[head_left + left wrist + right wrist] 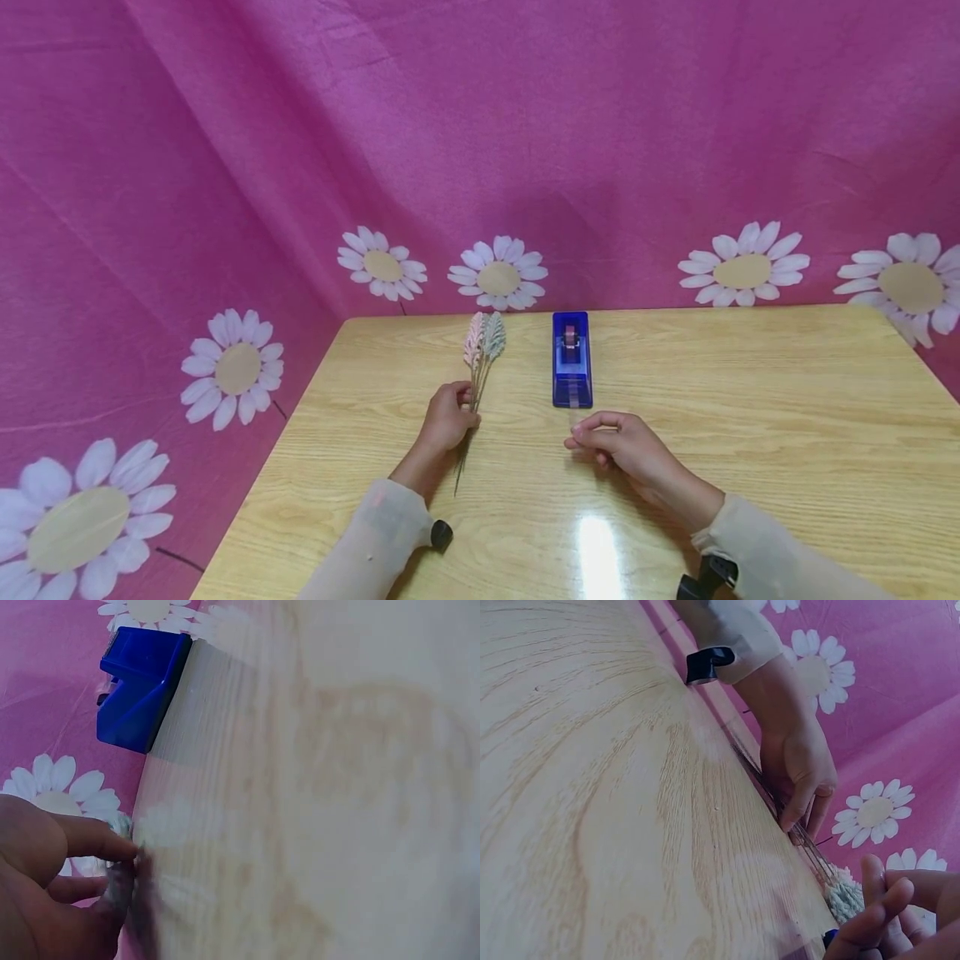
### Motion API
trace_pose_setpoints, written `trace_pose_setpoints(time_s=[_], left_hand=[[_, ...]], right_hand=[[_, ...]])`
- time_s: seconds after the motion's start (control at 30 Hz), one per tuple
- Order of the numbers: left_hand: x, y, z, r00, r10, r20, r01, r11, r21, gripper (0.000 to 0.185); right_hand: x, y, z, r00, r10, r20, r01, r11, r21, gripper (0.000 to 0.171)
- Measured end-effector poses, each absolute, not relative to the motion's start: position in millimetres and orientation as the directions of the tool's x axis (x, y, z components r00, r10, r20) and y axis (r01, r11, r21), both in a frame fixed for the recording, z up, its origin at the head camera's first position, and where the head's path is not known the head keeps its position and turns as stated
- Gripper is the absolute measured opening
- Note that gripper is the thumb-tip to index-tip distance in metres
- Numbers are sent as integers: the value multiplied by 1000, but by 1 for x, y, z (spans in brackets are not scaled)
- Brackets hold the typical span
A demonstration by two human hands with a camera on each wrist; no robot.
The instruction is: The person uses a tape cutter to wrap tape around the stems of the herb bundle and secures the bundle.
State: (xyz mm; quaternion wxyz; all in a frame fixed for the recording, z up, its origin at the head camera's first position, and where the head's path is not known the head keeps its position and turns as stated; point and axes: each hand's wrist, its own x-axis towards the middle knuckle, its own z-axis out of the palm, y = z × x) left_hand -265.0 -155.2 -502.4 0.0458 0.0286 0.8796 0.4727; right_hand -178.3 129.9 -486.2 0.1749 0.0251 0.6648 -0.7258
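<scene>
My left hand (pixel 447 417) grips the thin brown stems of a pink artificial flower spike (pixel 474 340) and a grey-green one (pixel 493 337), their heads pointing to the far edge. To their right stands a blue tape dispenser (pixel 572 367), its roll at the far end. A short clear tape strip (pixel 574 417) hangs off its near end, and my right hand (pixel 633 446) pinches the strip's end between thumb and finger. In the right wrist view the stems (pixel 769 791) lie close over the tabletop under the left hand (pixel 802 765). The left wrist view shows the dispenser (pixel 142 690) side-on.
The light wooden table (pixel 750 400) runs up to a magenta cloth (pixel 637 150) with white daisies printed on it, at the back and left. Black wrist devices sit on both sleeves. A bright light reflection (pixel 598 554) shows on the near tabletop.
</scene>
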Motion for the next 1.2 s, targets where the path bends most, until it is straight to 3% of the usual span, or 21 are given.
trace_pose_setpoints(time_s=[0.17, 0.43, 0.73, 1.2], left_hand=[[-265, -155, -504, -998, 23, -53, -33, 521, 853, 57], [-268, -157, -503, -1000, -17, 3, -5, 487, 874, 28], [-269, -161, -498, -996, -14, -93, -93, 300, 949, 33], [-269, -172, -492, -999, -27, -27, -35, 379, 925, 11]], right_hand=[[-179, 129, -485, -934, -218, -282, 298, -46, -953, 19], [-179, 129, -483, -936, -224, -271, 287, -44, -957, 20], [-180, 128, -480, -937, -219, -271, 285, -34, -958, 21], [-180, 128, -471, -940, -209, -269, 280, -24, -960, 19]])
